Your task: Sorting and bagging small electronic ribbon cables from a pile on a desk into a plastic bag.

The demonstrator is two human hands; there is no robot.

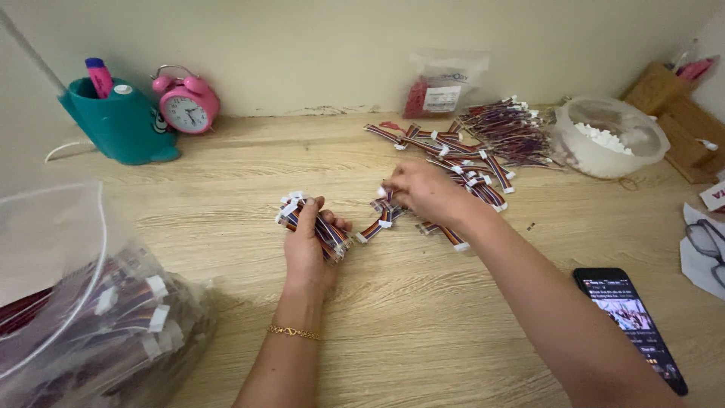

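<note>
The left hand point(307, 245) is closed around a bundle of cables point(317, 224), short striped ribbons with white plugs at the ends, held just above the wooden desk point(393, 317); a gold bracelet point(293, 332) circles that wrist. The right hand point(424, 190) reaches further out, its fingers pinched on a loose cable point(385, 214) lying at the near edge of a scatter of the same cables point(468, 162) spread across the desk; the two hands are near each other but apart.

Beyond the scatter lies a denser heap of cables point(510, 128), and just beside it on the right stands a clear plastic bowl point(608, 136) with small white pieces in it; a small clear bag point(444, 85) with red contents leans against the wall behind. At the far left stand a teal pen holder point(121, 125) and, just beside it, a pink alarm clock point(186, 102). At the near left a large clear bag point(91, 317) is full of bundled cables. By the right forearm a phone point(630, 325) lies with its screen lit; a pair of glasses point(708, 245) rests on white paper at the right edge; wooden blocks point(676, 113) sit in the far right corner.
</note>
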